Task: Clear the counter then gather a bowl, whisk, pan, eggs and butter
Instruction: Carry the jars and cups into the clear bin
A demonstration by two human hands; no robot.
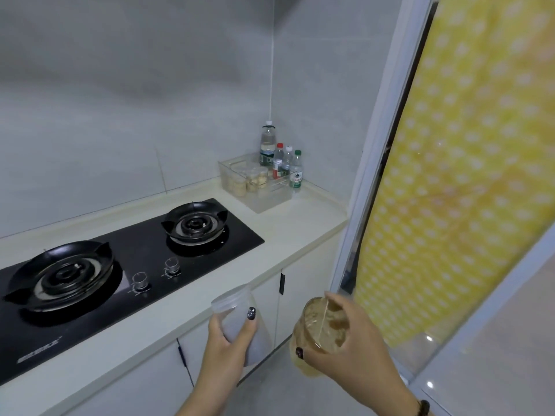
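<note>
jars (240, 322) inside both hands' grip

Dim, soft, bluish indoor light; wide-angle bending at blurred edges.

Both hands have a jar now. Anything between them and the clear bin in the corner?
Nothing visible. The counter from the left hand and right hand to the bin is bare; the stove lies left of that path. The bin already holds jars and bottles.
</note>
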